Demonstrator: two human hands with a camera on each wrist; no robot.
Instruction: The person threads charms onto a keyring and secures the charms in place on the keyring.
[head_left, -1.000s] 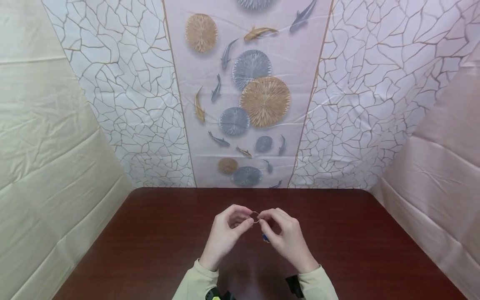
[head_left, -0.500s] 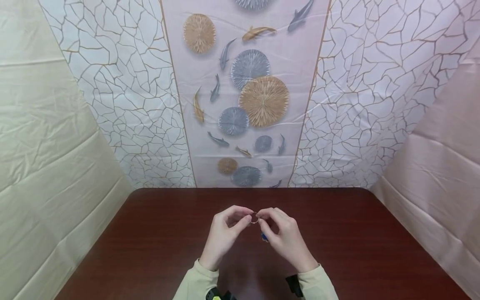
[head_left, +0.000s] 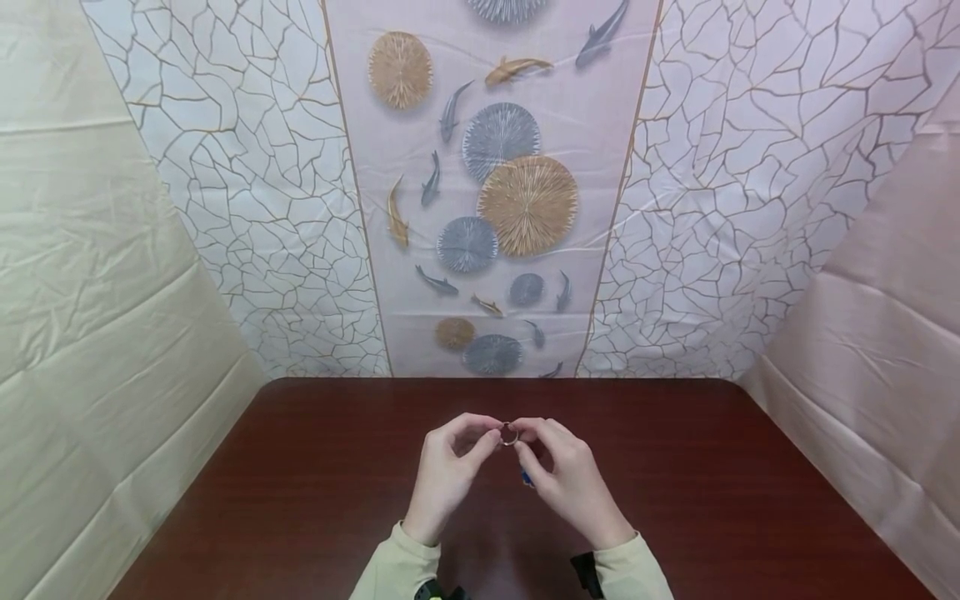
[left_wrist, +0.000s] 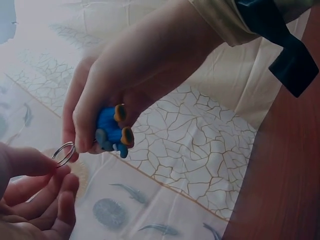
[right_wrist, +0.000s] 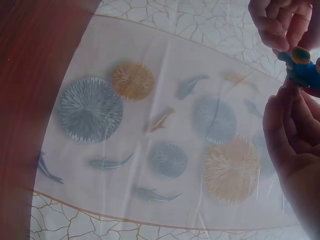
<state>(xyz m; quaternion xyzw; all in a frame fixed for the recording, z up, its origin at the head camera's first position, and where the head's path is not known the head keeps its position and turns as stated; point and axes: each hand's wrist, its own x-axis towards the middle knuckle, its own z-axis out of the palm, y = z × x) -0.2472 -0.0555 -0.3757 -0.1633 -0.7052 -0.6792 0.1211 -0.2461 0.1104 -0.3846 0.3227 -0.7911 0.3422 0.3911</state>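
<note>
In the head view, a metal split key ring (head_left: pixel 511 445) is held between both hands, above the dark table. My left hand (head_left: pixel 444 475) pinches its left side with thumb and fingertips. At the opposite side, the thumb and index finger of my right hand (head_left: pixel 573 479) pinch the ring. Two loops of the ring show slightly apart in the left wrist view. A small blue figure (left_wrist: pixel 107 122) with orange-rimmed feet hangs under the right hand, on the ring's side. In the right wrist view the figure (right_wrist: pixel 309 77) is partly cut off at the edge.
A dark red-brown table (head_left: pixel 322 500) lies under the hands. Behind it hangs a patterned cloth (head_left: pixel 525 200) with fish and round motifs. Plain beige cloth (head_left: pixel 112 333) closes off the left and right sides. Black straps (head_left: pixel 587 573) sit on both wrists.
The right hand's fingertips have shifted slightly left along the ring, and the ring has turned a little. Both hands otherwise stay in nearly the same place.
</note>
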